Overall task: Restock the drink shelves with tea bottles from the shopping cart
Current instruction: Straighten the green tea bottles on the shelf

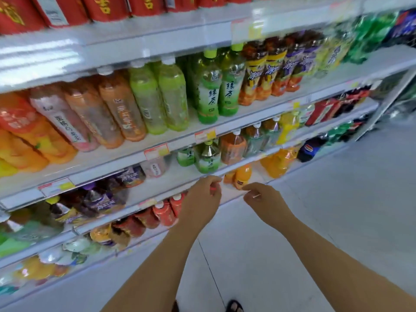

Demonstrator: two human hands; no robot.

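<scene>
We are facing a shop aisle: white metal drink shelves (108, 164) are filling the left and upper parts of the frame, and a pale tiled floor (337, 210) is running along the right and lower parts. The picture is blurring towards its edges.

The task's things, clear plastic green tea bottles with yellow-green caps and green labels (208, 91), are standing upright at the centre of the frame, two side by side at the shelf front. Smaller bottles of the same kind are showing one shelf lower. The shopping cart is not appearing anywhere in view.

The left hand (203, 197) and the right hand (263, 199) are reaching forward at lower centre, apart from each other, fingers loosely curled, gripping no bottle. Both are hanging near a shelf edge, just beside a small orange soft-drink bottle (243, 176).

We are judging this as the interval between placements, with both hands free. The next move is calling for a turn to the cart, a grip round one tea bottle's body, and upright placement beside matching stock, label outward.
</scene>
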